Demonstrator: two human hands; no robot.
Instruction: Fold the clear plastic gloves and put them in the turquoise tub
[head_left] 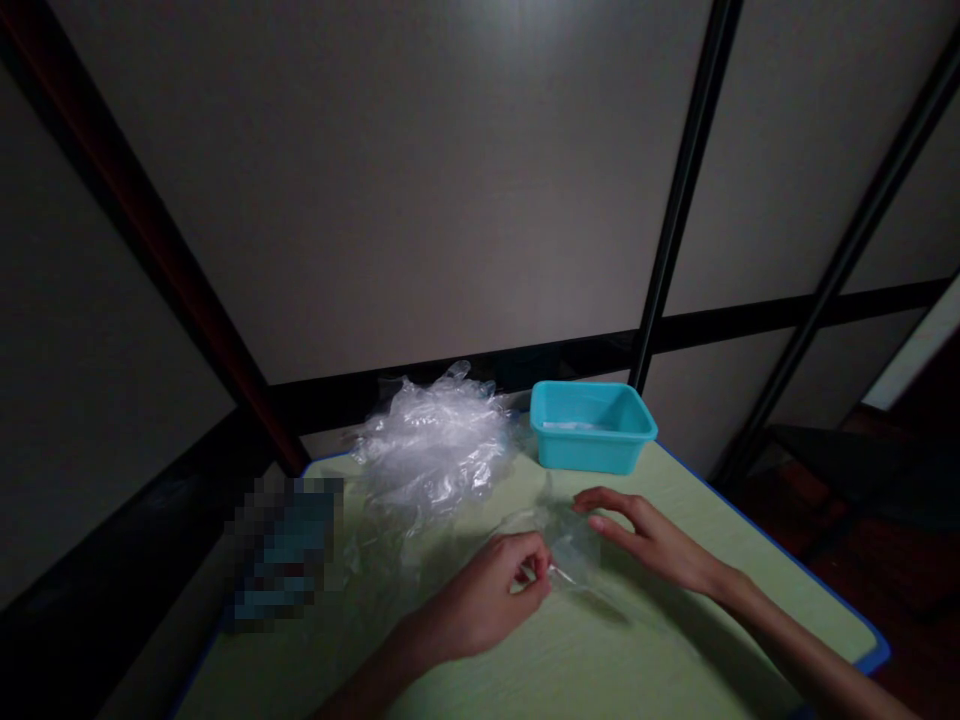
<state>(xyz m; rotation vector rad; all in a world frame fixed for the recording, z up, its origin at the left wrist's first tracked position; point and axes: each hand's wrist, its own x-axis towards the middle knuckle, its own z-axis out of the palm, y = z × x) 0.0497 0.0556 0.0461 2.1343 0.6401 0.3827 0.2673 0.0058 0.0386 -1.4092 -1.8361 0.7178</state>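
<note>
My left hand is closed in a pinch on the edge of a thin, clear plastic glove. The glove spreads out over the table toward my right hand. That hand is open, thumb and fingers apart, at the glove's right side; whether its fingertips touch the film I cannot tell. Beyond my left hand lies a loose, crumpled heap of clear plastic gloves, with finger shapes showing at its top. A turquoise plastic tub stands behind my right hand, with something flat and whitish on its bottom.
The light green table has a blue edge and stands against pale panels with dark strips. A pixelated, bluish item is at the table's left edge. On the right, a dark chair-like shape stands beyond the table.
</note>
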